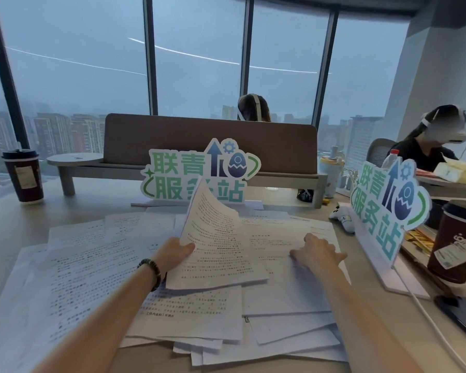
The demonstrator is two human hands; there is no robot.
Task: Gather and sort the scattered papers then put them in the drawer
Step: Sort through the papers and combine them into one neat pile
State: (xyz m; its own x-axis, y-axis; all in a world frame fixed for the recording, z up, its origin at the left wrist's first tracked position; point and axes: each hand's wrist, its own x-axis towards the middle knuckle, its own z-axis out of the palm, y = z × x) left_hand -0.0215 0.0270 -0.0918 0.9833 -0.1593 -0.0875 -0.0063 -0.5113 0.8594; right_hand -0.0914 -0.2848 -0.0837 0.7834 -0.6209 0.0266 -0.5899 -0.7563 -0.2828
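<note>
Head view. Papers (97,267): loose printed sheets, overlapping, spread from the table's (8,227) left edge toward its right, thickest at the near edge. Judged light, limp and slippery on one another; they curl when lifted, so best taken by an edge or squared into a pile.

Left hand (172,251): pinching a small sheaf (215,238) by its left edge, top curling up.

Right hand (316,251): fingers spread, pressed flat on the sheets, holding nothing.

Drawer: not seen.

Dark lidded paper cup (24,175) at the tabletop's (8,227) far left edge, two green-lettered standing signs (199,173) (388,208), second lidded cup (453,240) at the right edge, brown divider panel (210,142) along the far edge
</note>
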